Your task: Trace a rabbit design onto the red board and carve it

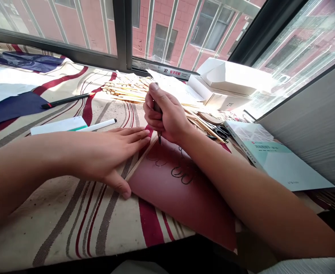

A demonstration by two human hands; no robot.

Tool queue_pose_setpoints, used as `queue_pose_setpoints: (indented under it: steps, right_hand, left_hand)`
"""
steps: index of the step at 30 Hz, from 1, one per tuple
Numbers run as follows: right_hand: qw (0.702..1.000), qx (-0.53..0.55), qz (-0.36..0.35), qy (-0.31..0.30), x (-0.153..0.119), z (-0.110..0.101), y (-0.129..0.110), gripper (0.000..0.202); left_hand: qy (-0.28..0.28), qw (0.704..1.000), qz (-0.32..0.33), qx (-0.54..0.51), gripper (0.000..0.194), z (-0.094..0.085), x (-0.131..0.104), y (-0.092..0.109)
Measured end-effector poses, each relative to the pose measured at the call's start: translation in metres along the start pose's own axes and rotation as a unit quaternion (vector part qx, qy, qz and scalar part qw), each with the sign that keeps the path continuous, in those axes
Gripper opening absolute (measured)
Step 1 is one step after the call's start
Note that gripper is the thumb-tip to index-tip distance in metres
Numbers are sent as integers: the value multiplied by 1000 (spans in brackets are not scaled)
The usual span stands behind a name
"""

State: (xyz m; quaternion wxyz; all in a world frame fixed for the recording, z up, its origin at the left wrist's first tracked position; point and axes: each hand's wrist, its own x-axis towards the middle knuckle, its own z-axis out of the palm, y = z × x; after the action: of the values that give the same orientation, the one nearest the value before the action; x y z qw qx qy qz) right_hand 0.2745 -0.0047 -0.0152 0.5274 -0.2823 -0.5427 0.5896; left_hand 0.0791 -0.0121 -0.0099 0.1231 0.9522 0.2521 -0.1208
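My right hand [167, 114] is closed in a fist around a carving tool [159, 137] with a dark handle. The tool's narrow tip points down at the far end of a maroon board [167, 194]. Dark looping lines [181, 175] mark the board's surface, partly covered by my right forearm. My left hand [118, 152] lies open with its fingers stretched out, its fingertips and thumb by the board's left edge. Most of the tool's handle is hidden in my fist.
Beyond my hands lie thin wooden sticks [124, 91], a white box [227, 99] and scissors [222, 131]. A book [284, 160] sits at right. A white marker [99, 125] and a black pencil [66, 101] lie left on the striped cloth [56, 213]. A window runs behind.
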Motion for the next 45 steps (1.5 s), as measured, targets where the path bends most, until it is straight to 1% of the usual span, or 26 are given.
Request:
queue_pose_setpoints:
  steps: [3,6,9,11,13,15,17,21,24,26,30,34,40,42,45]
  right_hand:
    - [1000,-7,12,1,6,-3,-1,65]
    - [1000,-8,5,15,4,-5,-6,67]
    - [1000,-1,-13,19,0,-8,-10,73]
    - [1000,4,-24,20,-1,-11,-10,75]
    - [999,8,-35,24,0,-14,-9,76]
    - [999,11,-42,29,2,-15,-9,76]
    - [998,11,-40,36,2,-14,-9,76]
    - [997,7,-31,74,1,-7,-11,77]
    - [995,-2,-28,97,2,-3,-10,78]
    - [994,-7,-29,108,3,-3,-9,78]
    - [993,-18,-35,113,5,-7,-5,75]
    - [993,-14,-37,114,5,-7,-5,73]
    - [990,-14,-17,138,3,5,-10,72]
    - [992,-24,-17,123,4,4,-9,72]
    - [996,-37,-26,72,7,-1,-5,72]
  left_hand:
    - [13,1000,-2,-9,134,-1,1,-10]
    - [20,1000,22,-8,123,0,-1,-15]
    - [17,999,38,-12,112,-2,-5,-14]
    - [2,999,34,-23,112,-4,-5,-10]
    - [7,1000,14,-24,113,-2,-2,-6]
    - [37,999,-10,-9,114,1,3,-1]
    - [59,998,-20,2,113,7,9,2]
    - [70,997,-4,-16,113,20,16,1]
    - [108,994,11,-16,113,30,18,-3]
    - [124,992,16,-12,111,35,18,-6]
    - [130,991,21,-8,113,41,19,-10]
    - [132,991,21,-5,113,41,19,-9]
    - [111,994,3,-14,119,33,17,-2]
    - [104,995,0,-13,122,30,17,0]
    - [95,995,-3,-12,125,27,17,3]
